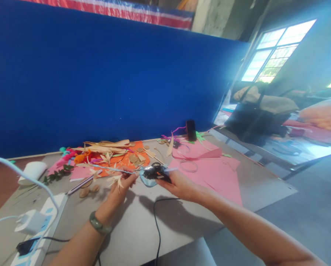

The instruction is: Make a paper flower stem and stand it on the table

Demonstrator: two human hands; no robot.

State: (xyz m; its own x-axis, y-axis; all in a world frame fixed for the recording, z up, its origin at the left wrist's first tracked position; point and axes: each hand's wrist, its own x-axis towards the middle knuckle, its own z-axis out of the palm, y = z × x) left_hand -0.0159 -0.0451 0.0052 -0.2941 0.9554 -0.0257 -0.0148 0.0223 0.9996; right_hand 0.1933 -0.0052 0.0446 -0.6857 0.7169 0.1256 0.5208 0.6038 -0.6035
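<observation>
My left hand (123,184) pinches a thin light-blue stem (110,169) with pale dried leaf pieces (116,180) hanging from it; the stem runs leftward over the table. My right hand (179,184) is closed round a black glue gun (158,171), its nozzle pointing left at the stem near my left fingers. The gun's black cord (156,221) trails down toward the table's near edge. A green bangle (99,224) sits on my left wrist.
Pink paper sheets (209,170) lie to the right, an orange sheet (126,159) with dried leaves and brown discs behind. Colourful pipe cleaners (71,155), a green sprig (56,174), a white power strip (40,229) with plugs at left, and a dark phone (191,130) against the blue board.
</observation>
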